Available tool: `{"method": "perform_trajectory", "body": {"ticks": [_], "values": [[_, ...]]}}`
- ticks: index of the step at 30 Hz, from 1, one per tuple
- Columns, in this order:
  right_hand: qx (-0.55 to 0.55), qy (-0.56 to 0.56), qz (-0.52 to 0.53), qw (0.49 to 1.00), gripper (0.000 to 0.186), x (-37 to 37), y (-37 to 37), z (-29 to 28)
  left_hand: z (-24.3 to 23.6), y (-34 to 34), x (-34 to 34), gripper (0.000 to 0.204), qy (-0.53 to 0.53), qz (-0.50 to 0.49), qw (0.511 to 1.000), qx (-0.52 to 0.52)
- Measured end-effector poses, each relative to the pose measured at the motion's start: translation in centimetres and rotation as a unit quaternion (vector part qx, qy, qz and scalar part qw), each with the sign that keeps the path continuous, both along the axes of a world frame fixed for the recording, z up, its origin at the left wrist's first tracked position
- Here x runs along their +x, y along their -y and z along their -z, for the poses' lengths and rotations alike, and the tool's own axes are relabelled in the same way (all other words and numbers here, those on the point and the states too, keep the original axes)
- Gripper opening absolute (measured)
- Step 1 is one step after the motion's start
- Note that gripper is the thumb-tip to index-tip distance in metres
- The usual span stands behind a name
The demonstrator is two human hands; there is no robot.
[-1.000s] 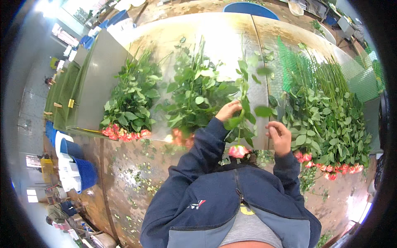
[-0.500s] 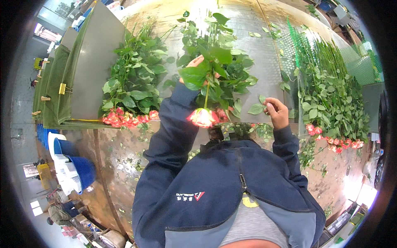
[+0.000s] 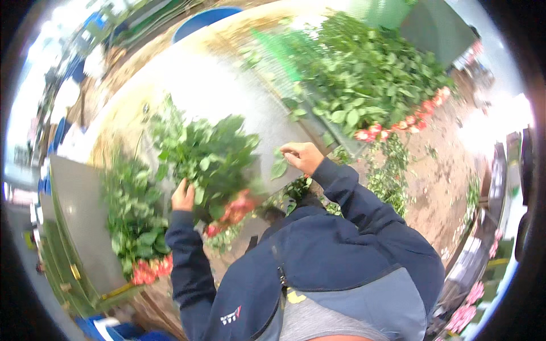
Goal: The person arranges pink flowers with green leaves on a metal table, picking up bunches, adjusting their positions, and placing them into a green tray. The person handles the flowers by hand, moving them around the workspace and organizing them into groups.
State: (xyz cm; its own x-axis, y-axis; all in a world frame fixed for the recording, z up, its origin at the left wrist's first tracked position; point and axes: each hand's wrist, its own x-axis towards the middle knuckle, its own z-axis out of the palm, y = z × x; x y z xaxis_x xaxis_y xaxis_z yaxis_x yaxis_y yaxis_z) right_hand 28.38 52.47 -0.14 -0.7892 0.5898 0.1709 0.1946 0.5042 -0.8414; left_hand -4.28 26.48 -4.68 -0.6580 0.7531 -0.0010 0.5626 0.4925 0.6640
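Observation:
My left hand (image 3: 182, 196) is at the left side of the middle bunch of roses (image 3: 210, 153), against its leaves. Its fingers are partly hidden and blurred, so its grip is unclear. Pinkish-red blooms (image 3: 236, 208) of this bunch point toward me over the table's near edge. To the right of the bunch, my right hand (image 3: 305, 157) is closed, with a green leaf (image 3: 278, 169) pinched between thumb and fingers. Left of my left hand lies another rose bunch (image 3: 133, 210), its blooms (image 3: 152, 269) also facing me.
A large rose pile (image 3: 364, 74) lies at the far right beside green netting (image 3: 278, 54). A grey upright panel (image 3: 85, 210) with green cloth bounds the left. Leaf litter (image 3: 389, 176) covers the floor. A blue tub (image 3: 205, 21) stands beyond the table.
The view has turned, so the table appears tilted. My left hand has gone from holding a single rose up over the middle bunch to that bunch's left side. My right hand keeps its leaf.

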Motion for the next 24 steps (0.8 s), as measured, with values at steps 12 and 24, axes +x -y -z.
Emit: {"method": "perform_trajectory", "body": {"ticks": [12, 24], "values": [[0.065, 0.341, 0.317, 0.882, 0.061, 14.8, -31.4, 8.2, -13.6, -7.2, 6.9, 0.033, 0.011, -0.014, 0.991, 0.134], [0.017, 0.104, 0.112, 0.988, 0.039, 12.1, -26.3, -1.1, 2.8, -41.9, 29.2, 0.063, 0.126, 0.025, 0.99, 0.055]]}}
